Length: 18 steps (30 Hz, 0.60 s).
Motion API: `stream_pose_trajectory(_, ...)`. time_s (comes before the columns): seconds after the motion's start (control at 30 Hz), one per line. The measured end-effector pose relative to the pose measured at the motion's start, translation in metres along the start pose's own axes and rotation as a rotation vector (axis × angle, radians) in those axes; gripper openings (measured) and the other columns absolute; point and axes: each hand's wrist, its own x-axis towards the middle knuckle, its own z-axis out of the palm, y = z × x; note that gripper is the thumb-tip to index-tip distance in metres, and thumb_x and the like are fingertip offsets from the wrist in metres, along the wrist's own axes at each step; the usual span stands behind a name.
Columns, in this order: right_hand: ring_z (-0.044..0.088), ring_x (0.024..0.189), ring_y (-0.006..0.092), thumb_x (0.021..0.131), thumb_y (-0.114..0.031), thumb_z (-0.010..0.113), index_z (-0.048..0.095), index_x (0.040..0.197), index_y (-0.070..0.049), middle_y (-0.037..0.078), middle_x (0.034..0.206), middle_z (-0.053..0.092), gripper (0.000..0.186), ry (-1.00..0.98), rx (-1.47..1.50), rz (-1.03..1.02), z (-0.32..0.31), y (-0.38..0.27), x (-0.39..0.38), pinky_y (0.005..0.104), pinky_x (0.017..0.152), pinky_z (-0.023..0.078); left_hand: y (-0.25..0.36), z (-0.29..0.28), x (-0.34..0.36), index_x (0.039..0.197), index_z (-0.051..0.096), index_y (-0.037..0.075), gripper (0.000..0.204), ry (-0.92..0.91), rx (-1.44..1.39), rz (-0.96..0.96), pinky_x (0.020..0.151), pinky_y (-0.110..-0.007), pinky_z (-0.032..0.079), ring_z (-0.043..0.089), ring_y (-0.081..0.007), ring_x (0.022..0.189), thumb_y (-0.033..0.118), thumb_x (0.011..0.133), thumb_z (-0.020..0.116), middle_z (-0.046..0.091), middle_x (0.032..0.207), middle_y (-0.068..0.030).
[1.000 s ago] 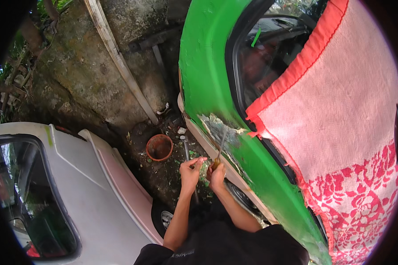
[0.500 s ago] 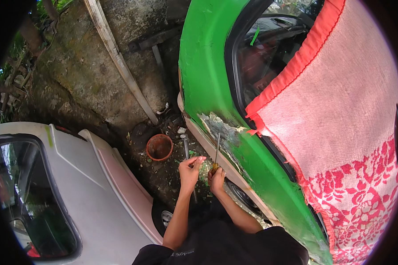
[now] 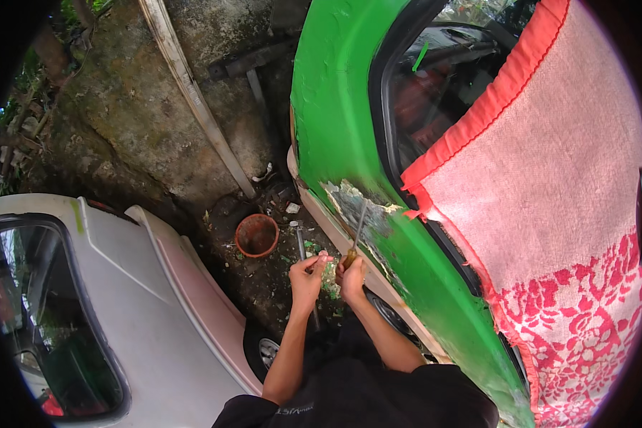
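Note:
My right hand [image 3: 352,279] is closed round the amber handle of a screwdriver [image 3: 350,257]. Its thin metal shaft points up and away, over the edge of a scraped, flaking patch [image 3: 355,208] on the green car body [image 3: 335,128]. Whether the tip touches the patch I cannot tell. Just left of it, my left hand [image 3: 306,282] has thumb and fingers pinched together; anything between them is too small to make out. Both hands are beside the car's lower edge.
A terracotta pot [image 3: 257,236] stands on the dirt among green paint flakes. Near it, a metal bar [image 3: 301,242] rises behind my left hand. A white car [image 3: 121,278] is close on the left. A pink and red towel [image 3: 528,164] drapes over the green car. A long plank [image 3: 192,96] leans beyond.
My right hand has turned a little, swinging the screwdriver's shaft slightly rightward over the flaking patch. My left hand stays pinched in nearly the same place.

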Motion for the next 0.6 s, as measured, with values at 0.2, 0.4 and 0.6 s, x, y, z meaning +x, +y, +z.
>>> stream_pose_trajectory(0.2, 0.029, 0.036, 0.0116, 0.098, -0.034, 0.028, 0.043, 0.062, -0.009, 0.001, 0.048, 0.039, 0.046, 0.054, -0.011, 0.063, -0.011, 0.032, -0.023, 0.028, 0.034, 0.021, -0.004, -0.004, -0.003, 0.094, 0.076, 0.001, 0.023, -0.01, 0.033, -0.011, 0.054, -0.026, 0.026, 0.032, -0.005, 0.061, 0.022, 0.094, 0.066, 0.046, 0.062, 0.0065)
stream_pose_trajectory(0.4, 0.027, 0.037, 0.0117, 0.098, -0.036, 0.024, 0.04, 0.062, -0.01, 0.001, 0.048, 0.034, 0.048, 0.021, -0.007, -0.037, 0.002, 0.003, 0.001, 0.0272, 0.035, 0.02, 0.001, -0.007, 0.005, 0.096, 0.076, 0.003, 0.023, -0.008, 0.019, -0.033, 0.046, -0.025, 0.021, 0.03, -0.0025, 0.05, 0.024, 0.095, 0.065, 0.042, 0.058, 0.0075)
stream_pose_trajectory(0.6, 0.026, 0.037, 0.0119, 0.1, -0.039, 0.023, 0.04, 0.063, -0.009, 0.001, 0.048, 0.035, 0.05, 0.117, -0.083, 0.113, -0.013, 0.026, -0.023, 0.0266, 0.036, 0.02, -0.013, -0.01, 0.003, 0.096, 0.076, 0.003, 0.023, 0.019, 0.021, 0.087, 0.045, -0.025, 0.021, 0.03, -0.0022, 0.048, 0.022, 0.096, 0.064, 0.042, 0.058, 0.0072)
